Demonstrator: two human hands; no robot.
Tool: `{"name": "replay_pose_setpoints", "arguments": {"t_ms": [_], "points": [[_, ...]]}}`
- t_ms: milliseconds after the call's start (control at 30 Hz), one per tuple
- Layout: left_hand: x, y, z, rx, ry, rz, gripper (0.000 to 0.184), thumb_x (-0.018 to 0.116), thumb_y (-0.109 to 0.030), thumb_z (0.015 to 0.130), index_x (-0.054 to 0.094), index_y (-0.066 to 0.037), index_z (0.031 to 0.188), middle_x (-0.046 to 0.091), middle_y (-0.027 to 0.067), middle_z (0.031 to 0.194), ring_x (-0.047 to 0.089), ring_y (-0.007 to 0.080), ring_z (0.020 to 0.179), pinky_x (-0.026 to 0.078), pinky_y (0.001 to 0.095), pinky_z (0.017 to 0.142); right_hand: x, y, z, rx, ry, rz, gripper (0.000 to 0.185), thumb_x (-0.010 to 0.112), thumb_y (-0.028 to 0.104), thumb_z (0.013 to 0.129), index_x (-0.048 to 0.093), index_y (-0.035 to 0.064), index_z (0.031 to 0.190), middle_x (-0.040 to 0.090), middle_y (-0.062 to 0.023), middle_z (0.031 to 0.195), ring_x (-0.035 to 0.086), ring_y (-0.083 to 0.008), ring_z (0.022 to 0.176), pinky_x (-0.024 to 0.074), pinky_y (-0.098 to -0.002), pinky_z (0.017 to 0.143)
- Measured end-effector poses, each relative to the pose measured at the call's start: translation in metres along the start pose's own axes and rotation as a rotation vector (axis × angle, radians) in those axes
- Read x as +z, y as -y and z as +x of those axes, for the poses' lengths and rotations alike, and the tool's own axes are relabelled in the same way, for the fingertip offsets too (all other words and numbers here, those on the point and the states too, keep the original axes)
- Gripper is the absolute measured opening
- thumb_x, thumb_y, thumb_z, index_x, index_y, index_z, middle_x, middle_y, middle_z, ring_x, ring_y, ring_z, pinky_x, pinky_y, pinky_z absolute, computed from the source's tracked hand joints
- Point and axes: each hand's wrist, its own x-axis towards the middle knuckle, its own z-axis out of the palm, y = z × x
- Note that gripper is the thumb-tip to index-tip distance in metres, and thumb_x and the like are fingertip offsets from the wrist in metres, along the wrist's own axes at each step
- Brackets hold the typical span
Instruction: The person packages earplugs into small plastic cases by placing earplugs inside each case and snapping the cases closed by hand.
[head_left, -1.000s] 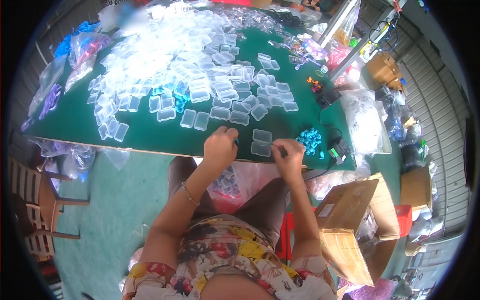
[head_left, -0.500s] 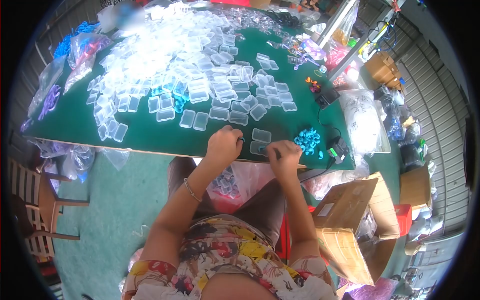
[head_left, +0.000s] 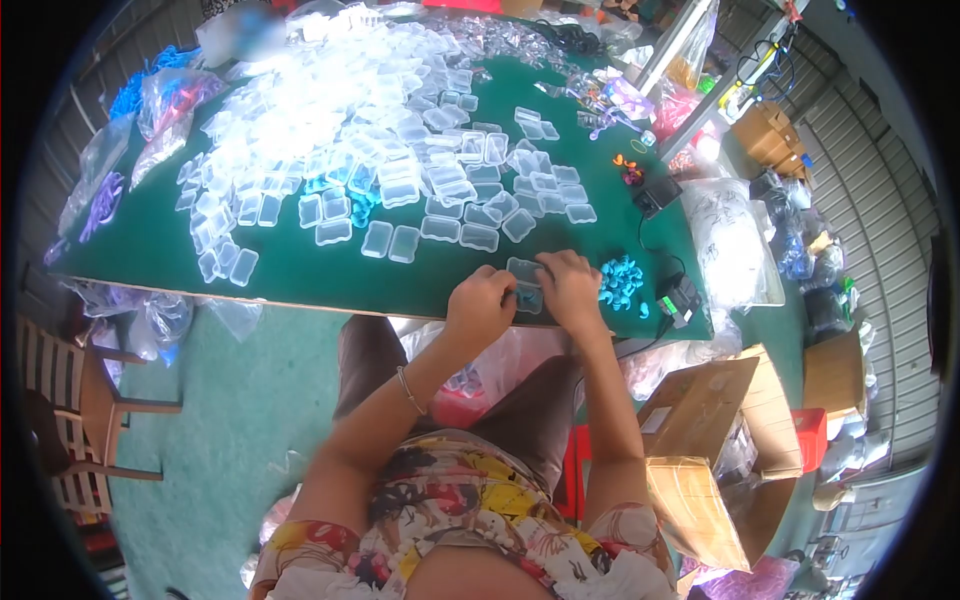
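A small clear plastic box [head_left: 523, 268] lies opened out near the front edge of the table, its two halves one above the other. Something blue shows in its nearer half. My left hand [head_left: 481, 307] is at the box's left side with fingers curled in by the nearer half; what they hold is hidden. My right hand [head_left: 572, 290] has its fingertips closed on the box's right edge, at the farther half. Just right of that hand lies a heap of small blue pieces [head_left: 621, 281].
A large pile of clear boxes [head_left: 330, 110] covers the table's back and middle. A black device [head_left: 677, 300] with a cable sits at the right edge. An open cardboard box [head_left: 690, 410] stands on the floor to the right, a wooden chair [head_left: 100, 400] to the left.
My left hand has moved right to the box, from holding a small dark blue piece beside it. My right hand has shifted up from the nearer half to the farther half's edge.
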Motion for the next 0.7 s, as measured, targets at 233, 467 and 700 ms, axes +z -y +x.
{"name": "replay_pose_setpoints", "arguments": {"t_ms": [233, 467, 700], "points": [[-0.019, -0.006, -0.004, 0.088, 0.133, 0.029, 0.047, 0.078, -0.010, 0.067, 0.058, -0.006, 0.109, 0.059, 0.0147, 0.094, 0.061, 0.0358, 0.082, 0.050, 0.0420, 0.070, 0.003, -0.001, 0.001, -0.052, -0.007, 0.154, 0.023, 0.072, 0.013, 0.075, 0.067, 0.0130, 0.097, 0.063, -0.0065, 0.101, 0.060, -0.0280, 0.095, 0.0431, -0.0432, 0.081], [-0.015, -0.002, -0.006, 0.247, 0.092, 0.124, 0.044, 0.074, -0.014, 0.074, 0.055, -0.005, 0.113, 0.055, 0.0127, 0.088, 0.059, 0.0347, 0.082, 0.049, 0.0420, 0.070, -0.032, 0.015, -0.018, -0.305, -0.017, 0.549, 0.032, 0.075, -0.003, 0.068, 0.065, 0.0057, 0.096, 0.063, -0.0112, 0.093, 0.060, -0.0322, 0.083, 0.0502, -0.0403, 0.073], [-0.025, 0.008, -0.012, 0.263, 0.091, 0.082, 0.017, 0.070, -0.019, 0.081, 0.063, -0.005, 0.088, 0.053, 0.0116, 0.079, 0.058, 0.0324, 0.070, 0.046, 0.0408, 0.059, -0.015, 0.017, -0.025, -0.159, 0.153, 0.672, 0.025, 0.071, -0.002, 0.075, 0.064, 0.0028, 0.098, 0.060, -0.0114, 0.086, 0.059, -0.0289, 0.082, 0.0491, -0.0345, 0.070]]}}
